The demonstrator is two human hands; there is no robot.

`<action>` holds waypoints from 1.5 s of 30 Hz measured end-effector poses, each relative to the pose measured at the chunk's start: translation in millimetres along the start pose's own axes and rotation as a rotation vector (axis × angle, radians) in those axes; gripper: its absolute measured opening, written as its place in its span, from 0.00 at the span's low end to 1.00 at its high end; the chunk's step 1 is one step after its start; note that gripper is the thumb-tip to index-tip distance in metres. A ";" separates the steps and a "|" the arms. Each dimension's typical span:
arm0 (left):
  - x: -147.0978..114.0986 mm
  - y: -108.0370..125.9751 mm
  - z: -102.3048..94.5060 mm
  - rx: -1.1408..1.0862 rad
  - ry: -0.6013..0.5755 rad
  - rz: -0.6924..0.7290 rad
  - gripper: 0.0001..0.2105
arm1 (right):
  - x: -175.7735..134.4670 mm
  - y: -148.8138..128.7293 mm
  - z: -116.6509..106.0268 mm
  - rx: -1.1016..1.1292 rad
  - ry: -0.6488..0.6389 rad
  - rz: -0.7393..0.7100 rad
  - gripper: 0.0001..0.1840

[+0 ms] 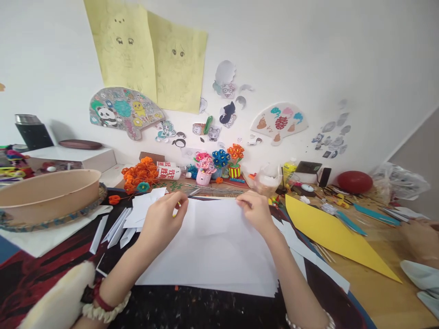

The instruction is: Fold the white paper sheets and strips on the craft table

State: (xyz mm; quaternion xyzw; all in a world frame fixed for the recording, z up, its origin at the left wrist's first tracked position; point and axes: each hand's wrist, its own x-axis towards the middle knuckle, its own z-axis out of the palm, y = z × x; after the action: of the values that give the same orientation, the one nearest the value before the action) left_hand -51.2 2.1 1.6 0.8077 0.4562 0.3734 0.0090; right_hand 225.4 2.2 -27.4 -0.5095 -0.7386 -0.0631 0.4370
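Observation:
A white sheet of paper (212,253) lies in front of me, on top of other white sheets whose edges show at its near right corner. My left hand (166,212) pinches the far left corner between thumb and fingertips. At the far right corner, the fingers of my right hand (254,211) are closed on the same sheet. Left of the sheet are folded white paper strips (118,228) and cut white pieces (146,210). More white paper strips (317,258) lie beyond my right forearm.
A beige basin (51,194) stands at the left. Orange craft flowers (144,173) and small flower pots (203,177) line the wall side. A yellow sheet (336,240) lies on the right, near another person's blurred hand (420,237). A red balloon-like object (355,182) sits behind.

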 end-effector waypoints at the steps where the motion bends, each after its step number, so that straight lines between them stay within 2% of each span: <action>1: -1.2 5.6 0.2 0.043 0.025 0.036 0.09 | -0.3 -5.8 4.3 0.014 -0.037 0.000 0.11; 4: -6.0 21.4 5.6 0.239 0.039 0.165 0.09 | -1.3 -23.2 13.9 0.054 -0.127 0.002 0.10; 8: -10.3 29.4 19.0 0.373 -0.043 0.266 0.07 | -1.4 -38.2 15.0 0.173 -0.234 0.037 0.09; 12: -11.1 23.1 26.0 0.363 -0.123 0.254 0.06 | -0.4 -46.1 13.9 0.295 -0.310 0.030 0.09; 18: -14.0 18.9 27.2 0.344 -0.166 0.290 0.08 | -2.5 -60.5 24.6 0.258 -0.241 -0.037 0.07; 23: -13.8 18.7 28.2 0.356 -0.187 0.325 0.11 | -4.2 -67.8 25.9 0.265 -0.249 -0.057 0.07; 30: -11.4 15.6 21.3 0.349 -0.209 0.316 0.12 | -3.7 -68.5 21.3 0.286 -0.352 -0.043 0.07; 38: -12.3 14.8 25.0 0.294 -0.198 0.301 0.10 | -4.0 -69.7 20.1 0.235 -0.476 -0.053 0.08; 45: -14.9 17.7 25.0 0.217 -0.219 0.308 0.11 | -5.3 -67.5 22.6 0.354 -0.560 -0.002 0.07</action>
State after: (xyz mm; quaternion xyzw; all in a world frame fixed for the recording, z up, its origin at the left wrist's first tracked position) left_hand -27.5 -11.2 -19.0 0.8999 0.3612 0.2290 -0.0859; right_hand 158.2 -21.3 -21.1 -0.4223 -0.8301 0.2083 0.2986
